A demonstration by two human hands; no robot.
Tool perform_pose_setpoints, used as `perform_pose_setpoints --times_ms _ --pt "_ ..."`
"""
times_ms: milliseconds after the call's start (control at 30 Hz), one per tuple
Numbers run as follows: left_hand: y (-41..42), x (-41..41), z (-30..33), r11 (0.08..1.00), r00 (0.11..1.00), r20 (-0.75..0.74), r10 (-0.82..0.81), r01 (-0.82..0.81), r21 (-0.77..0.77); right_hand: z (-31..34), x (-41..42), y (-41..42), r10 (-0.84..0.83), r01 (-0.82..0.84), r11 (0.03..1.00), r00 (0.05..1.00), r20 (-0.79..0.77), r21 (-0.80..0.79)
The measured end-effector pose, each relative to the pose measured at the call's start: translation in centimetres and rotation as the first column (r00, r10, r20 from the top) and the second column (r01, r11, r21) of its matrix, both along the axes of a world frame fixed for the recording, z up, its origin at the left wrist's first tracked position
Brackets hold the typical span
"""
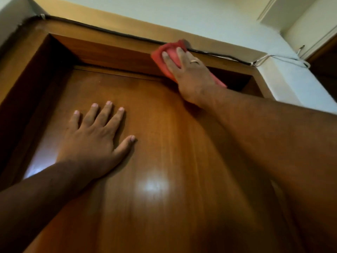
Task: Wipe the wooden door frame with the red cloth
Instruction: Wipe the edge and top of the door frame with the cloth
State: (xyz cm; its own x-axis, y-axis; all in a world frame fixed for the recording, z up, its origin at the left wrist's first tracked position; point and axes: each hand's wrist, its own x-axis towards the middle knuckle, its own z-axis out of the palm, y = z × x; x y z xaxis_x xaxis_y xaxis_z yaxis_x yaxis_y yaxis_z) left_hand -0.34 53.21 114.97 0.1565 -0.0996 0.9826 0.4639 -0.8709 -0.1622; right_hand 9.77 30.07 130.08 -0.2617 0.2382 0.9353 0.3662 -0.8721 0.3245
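Note:
I look up at a wooden door frame around a glossy brown door. My right hand, a ring on one finger, presses a red cloth flat against the frame's top beam, right of its middle. The cloth's lower end hangs out beneath my wrist. My left hand lies flat on the door panel with fingers spread, holding nothing.
A black cable runs along the top edge of the frame and passes behind the cloth. White wires trail across the pale wall at the upper right. Another dark doorway shows at the far right.

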Motion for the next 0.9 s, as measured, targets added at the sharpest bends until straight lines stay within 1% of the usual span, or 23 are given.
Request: perform_pose_setpoints --times_ms 33,133,200,233,300,367,433,500,567,633,733,833,900 --pt "-0.1 0.0 -0.1 1.000 1.000 -0.004 0.007 -0.007 -0.001 -0.3 1.1 -2.4 -0.030 0.031 0.999 0.999 -0.034 0.035" --pt "-0.4 -0.1 -0.2 0.998 0.998 -0.023 0.059 -0.059 -0.017 -0.4 3.4 -9.1 -0.079 0.120 0.976 0.973 -0.218 0.183" --pt "-1.0 -0.3 -0.1 0.994 0.994 -0.058 0.089 -0.092 -0.055 -0.2 4.6 -12.4 -0.152 0.223 0.958 0.928 -0.340 0.178" --pt "-1.5 -0.5 -0.1 0.992 0.993 -0.078 0.087 -0.094 -0.089 -0.2 5.1 -13.5 -0.163 0.243 0.957 0.902 -0.400 0.157" --pt "-3.5 0.1 -0.7 0.988 0.994 -0.108 0.031 -0.047 -0.145 -0.3 6.2 -15.1 -0.078 0.182 0.972 0.845 -0.528 0.149" --pt "-6.7 1.9 -2.2 0.994 0.987 -0.145 -0.065 0.050 -0.099 -0.3 7.4 -16.2 0.060 0.055 0.985 0.788 -0.613 0.166" --pt "-10.6 5.0 -4.0 0.989 0.967 -0.212 -0.143 0.148 0.007 -0.4 8.1 -16.9 0.155 -0.049 0.982 0.761 -0.630 0.183" --pt "-14.6 8.6 -5.6 0.973 0.944 -0.266 -0.196 0.221 0.069 -0.7 8.7 -17.3 0.169 -0.069 0.980 0.775 -0.609 0.184" --pt "-17.6 11.6 -7.2 0.968 0.937 -0.282 -0.206 0.238 0.082 -1.8 9.4 -17.4 0.154 -0.058 0.982 0.804 -0.574 0.181" --pt "-18.9 13.5 -8.5 0.977 0.953 -0.259 -0.159 0.189 0.096 -4.3 10.3 -17.4 0.149 -0.062 0.982 0.833 -0.532 0.177" --pt "-18.7 14.5 -9.3 0.983 0.976 -0.195 -0.097 0.125 0.136 -10.9 11.1 -17.8 0.147 -0.091 0.986 0.866 -0.478 0.140" --pt "-18.6 14.5 -9.2 0.981 0.975 -0.205 -0.086 0.118 0.153 -20.2 10.9 -18.4 0.117 -0.091 0.993 0.885 -0.451 0.079" --pt "-18.7 14.4 -9.2 0.981 0.976 -0.201 -0.083 0.115 0.155 -26.9 10.4 -18.5 0.101 -0.078 0.995 0.887 -0.451 0.069"
